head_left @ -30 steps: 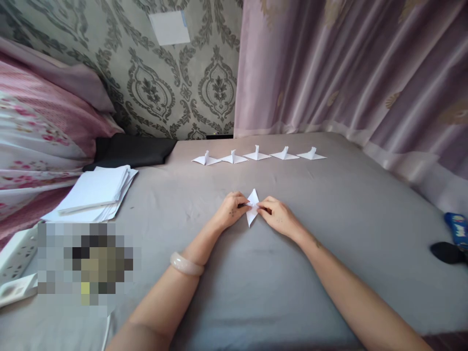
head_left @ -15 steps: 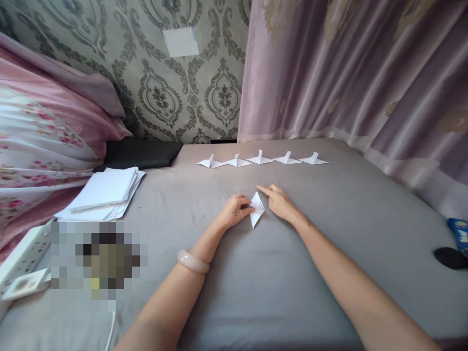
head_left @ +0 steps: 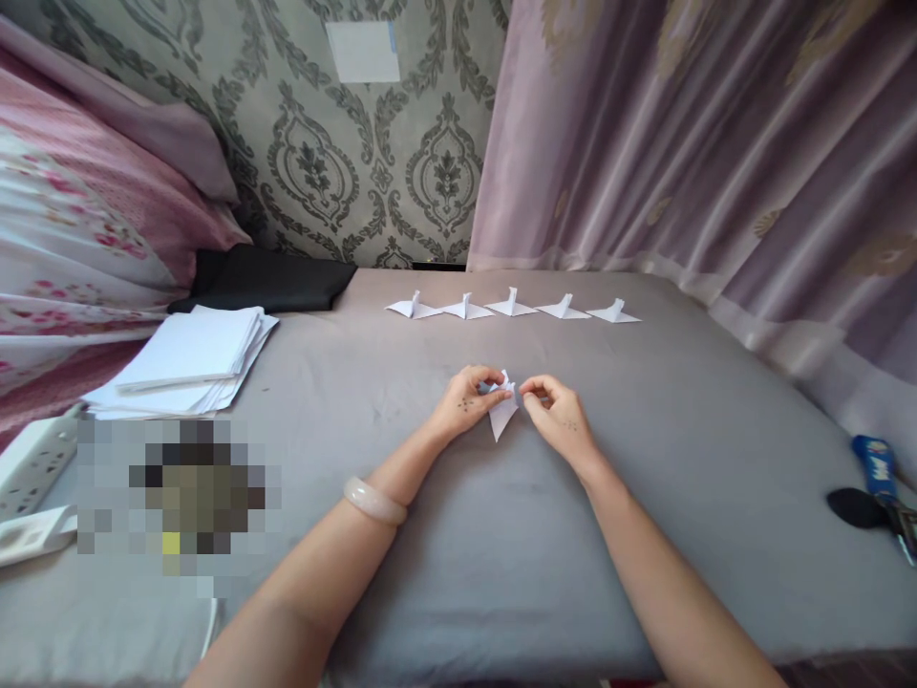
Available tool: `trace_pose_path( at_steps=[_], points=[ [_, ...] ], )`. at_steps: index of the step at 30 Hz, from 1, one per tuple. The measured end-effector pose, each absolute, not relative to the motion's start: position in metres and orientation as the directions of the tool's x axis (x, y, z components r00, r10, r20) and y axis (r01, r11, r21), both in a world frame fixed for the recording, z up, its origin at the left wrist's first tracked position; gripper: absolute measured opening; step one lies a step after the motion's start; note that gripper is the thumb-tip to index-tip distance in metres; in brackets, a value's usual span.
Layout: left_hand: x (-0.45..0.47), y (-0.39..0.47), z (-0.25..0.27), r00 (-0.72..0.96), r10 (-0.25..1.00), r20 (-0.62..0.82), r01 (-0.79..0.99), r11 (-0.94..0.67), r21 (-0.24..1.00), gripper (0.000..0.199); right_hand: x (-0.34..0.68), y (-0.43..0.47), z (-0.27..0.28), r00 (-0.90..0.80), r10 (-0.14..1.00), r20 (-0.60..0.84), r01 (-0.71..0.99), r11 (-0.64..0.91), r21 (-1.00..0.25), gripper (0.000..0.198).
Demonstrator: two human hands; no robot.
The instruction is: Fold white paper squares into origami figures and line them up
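A folded white paper bird [head_left: 503, 417] is between the thumb and fingers of my left hand [head_left: 464, 399], a little above or on the grey sheet. Its lower point hangs toward me, and part of its upper folds is hidden behind my thumb. My right hand [head_left: 563, 416] is just to the right of the paper, thumb and index fingertips drawn together in a pinch. A narrow gap seems to separate these fingertips from the paper, and nothing shows between them. Beyond both hands stands a row of several finished-looking white paper birds [head_left: 513, 304].
At left lie a stack of white paper [head_left: 190, 349], a black folded item [head_left: 272, 279], a white power strip [head_left: 39, 454] and a pixelated patch. A blue object [head_left: 875, 466] and a black rounded object [head_left: 856, 508] are at right. Curtains [head_left: 608, 143] hang behind.
My right hand has gone from pointing with an extended index finger to a pinch beside the paper. My left thumb has shifted up over the paper bird's folds. The view has tilted slightly.
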State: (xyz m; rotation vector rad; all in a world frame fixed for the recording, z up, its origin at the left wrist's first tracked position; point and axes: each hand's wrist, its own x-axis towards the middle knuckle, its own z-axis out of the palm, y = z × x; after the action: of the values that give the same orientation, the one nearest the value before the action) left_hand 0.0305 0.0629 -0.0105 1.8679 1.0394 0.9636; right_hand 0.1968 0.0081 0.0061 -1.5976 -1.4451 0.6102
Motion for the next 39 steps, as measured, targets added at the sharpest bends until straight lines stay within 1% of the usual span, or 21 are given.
trace_pose_path(
  at_steps=[14, 20, 25, 28, 32, 36, 39],
  points=[
    [0.034, 0.064, -0.010, 0.421, 0.873, 0.246, 0.324, -0.398, 0.858, 0.015, 0.187, 0.007, 0.012, 0.140, 0.963, 0.232, 0.611, 0.100, -0.785, 0.011],
    [0.034, 0.063, -0.008, 0.443, 0.863, 0.242, 0.404, -0.433, 0.806, 0.018, 0.182, 0.008, 0.014, 0.146, 0.957, 0.250, 0.630, 0.105, -0.770, 0.015],
    [0.033, 0.062, -0.007, 0.486, 0.836, 0.255, 0.415, -0.478, 0.774, 0.021, 0.179, 0.009, 0.018, 0.194, 0.952, 0.236, 0.632, 0.063, -0.772, 0.020],
    [0.033, 0.062, -0.007, 0.514, 0.812, 0.275, 0.410, -0.515, 0.753, 0.022, 0.178, 0.011, 0.020, 0.235, 0.953, 0.194, 0.614, 0.010, -0.790, 0.024],
    [0.032, 0.060, -0.004, 0.538, 0.792, 0.288, 0.384, -0.534, 0.753, 0.022, 0.179, 0.016, 0.023, 0.296, 0.950, 0.097, 0.560, -0.090, -0.824, 0.020],
    [0.033, 0.059, -0.002, 0.505, 0.822, 0.262, 0.348, -0.472, 0.810, 0.014, 0.183, 0.019, 0.023, 0.324, 0.945, -0.049, 0.434, -0.194, -0.880, 0.020],
    [0.033, 0.058, -0.001, 0.485, 0.843, 0.234, 0.320, -0.420, 0.849, 0.012, 0.185, 0.021, 0.022, 0.323, 0.932, -0.166, 0.315, -0.271, -0.910, 0.022]
  ],
)
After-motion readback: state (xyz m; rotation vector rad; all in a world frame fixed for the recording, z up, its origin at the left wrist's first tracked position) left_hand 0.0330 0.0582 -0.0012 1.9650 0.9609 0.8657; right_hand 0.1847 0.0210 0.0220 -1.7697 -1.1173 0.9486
